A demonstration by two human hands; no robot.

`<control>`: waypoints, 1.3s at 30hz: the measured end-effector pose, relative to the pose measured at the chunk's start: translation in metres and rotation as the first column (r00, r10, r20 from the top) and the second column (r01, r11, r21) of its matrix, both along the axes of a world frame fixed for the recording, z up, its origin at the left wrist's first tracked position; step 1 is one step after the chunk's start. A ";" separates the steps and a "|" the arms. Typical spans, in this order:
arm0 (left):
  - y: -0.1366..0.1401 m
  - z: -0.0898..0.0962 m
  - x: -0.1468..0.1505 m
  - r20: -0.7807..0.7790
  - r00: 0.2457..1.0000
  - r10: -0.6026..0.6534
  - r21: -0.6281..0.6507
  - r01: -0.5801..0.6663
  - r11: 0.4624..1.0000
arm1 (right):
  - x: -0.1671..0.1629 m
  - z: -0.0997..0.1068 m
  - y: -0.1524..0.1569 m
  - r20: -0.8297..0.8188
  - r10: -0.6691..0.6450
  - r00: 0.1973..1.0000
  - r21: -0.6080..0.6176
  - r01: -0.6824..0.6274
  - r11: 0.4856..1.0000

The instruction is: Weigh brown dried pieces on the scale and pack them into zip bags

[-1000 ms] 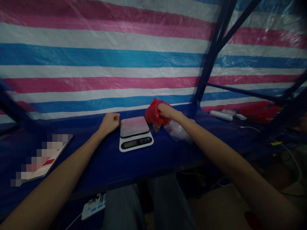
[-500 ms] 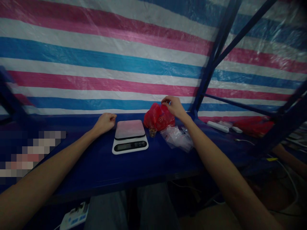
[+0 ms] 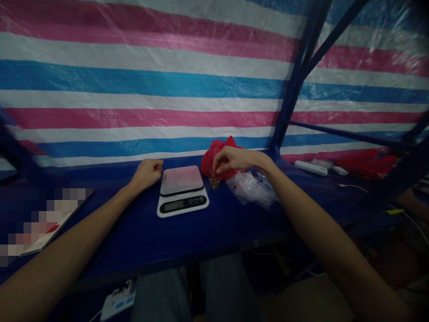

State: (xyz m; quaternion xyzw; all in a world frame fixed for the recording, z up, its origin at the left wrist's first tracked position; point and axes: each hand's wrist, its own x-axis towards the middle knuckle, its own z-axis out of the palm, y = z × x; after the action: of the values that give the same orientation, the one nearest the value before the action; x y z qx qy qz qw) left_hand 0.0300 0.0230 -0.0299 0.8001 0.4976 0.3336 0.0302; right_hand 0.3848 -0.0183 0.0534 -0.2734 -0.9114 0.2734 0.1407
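The right hand (image 3: 233,158), fingertips (image 3: 218,171) pinched together, hangs just above 1 small clear cup (image 3: 214,183).

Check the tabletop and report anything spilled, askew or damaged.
Nothing looks spilled or damaged. The scale lies flat and the small cup beside it stands upright, near the right hand. Only the clear plastic bags look untidy, in a loose, overlapping heap.

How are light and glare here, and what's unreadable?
Head view: dim, lower right very dark, glare on the striped sheet; head view: digits on the scale display too faint to read surely, pixel blocks partly masking the flat item at left.
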 end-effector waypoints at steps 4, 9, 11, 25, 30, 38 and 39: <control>0.002 -0.001 -0.001 -0.017 1.000 -0.004 0.004 0.004 1.000 | -0.004 -0.011 0.003 -0.034 0.017 0.999 -0.086 -0.020 0.996; 0.002 0.000 0.000 -0.018 1.000 -0.009 0.001 0.009 1.000 | -0.009 -0.014 -0.001 -0.079 0.040 0.996 -0.264 -0.059 0.963; -0.001 0.002 0.000 -0.015 1.000 0.001 0.009 -0.001 1.000 | -0.010 -0.015 0.000 -0.077 0.043 0.996 -0.277 -0.063 0.959; -0.010 0.013 -0.002 -0.044 0.997 0.056 0.091 -0.052 0.994 | 0.016 0.009 0.010 -0.254 -0.397 0.882 0.415 0.470 0.779; -0.006 0.008 -0.002 -0.038 0.998 0.042 0.079 -0.039 0.996 | 0.021 -0.008 0.024 -0.026 -0.555 0.831 0.567 0.469 0.677; -0.006 0.006 -0.002 -0.059 0.996 0.060 0.085 -0.055 0.995 | -0.009 -0.053 0.035 0.182 -0.552 0.814 0.573 0.368 0.732; -0.006 0.006 -0.002 -0.066 0.996 0.064 0.087 -0.058 0.995 | -0.009 -0.054 0.036 0.166 -0.565 0.808 0.580 0.383 0.719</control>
State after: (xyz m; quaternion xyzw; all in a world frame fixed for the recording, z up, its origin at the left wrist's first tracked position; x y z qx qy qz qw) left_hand 0.0284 0.0170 -0.0238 0.7960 0.5080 0.3276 -0.0309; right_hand 0.3762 0.0173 -0.0002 -0.4942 -0.8574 -0.0793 0.1199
